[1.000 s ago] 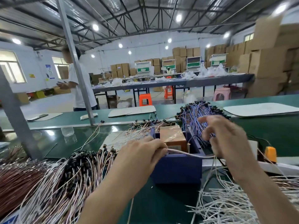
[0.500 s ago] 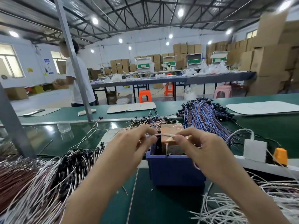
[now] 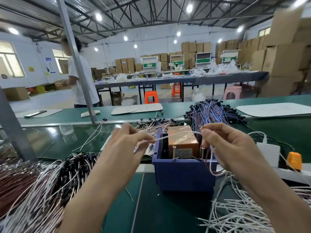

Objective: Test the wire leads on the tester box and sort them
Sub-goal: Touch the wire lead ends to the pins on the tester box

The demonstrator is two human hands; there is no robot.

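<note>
Holding one white lead (image 3: 178,134) between both hands, we now have it drawn across the top of the orange tester box (image 3: 182,143), which sits in the blue bin (image 3: 183,174) on the tabletop (image 3: 159,209). Our left hand (image 3: 127,148) pinches the lead's left end just outside the bin's left wall. Our right hand (image 3: 225,147) pinches it above the bin's right side, with the rest of the lead looping down under that hand. A second ago the right hand was raised and spread near the blue bundle (image 3: 213,113) while only the left held the lead. Half a second ago both hands pinched it close together over the box. Since then they have drawn apart, and the lead runs straighter. We judge the pick-up finished and the test next: the ends must meet the two screws (image 3: 174,153) at the box's front, which the lead does not yet touch. Sorting follows.
</note>
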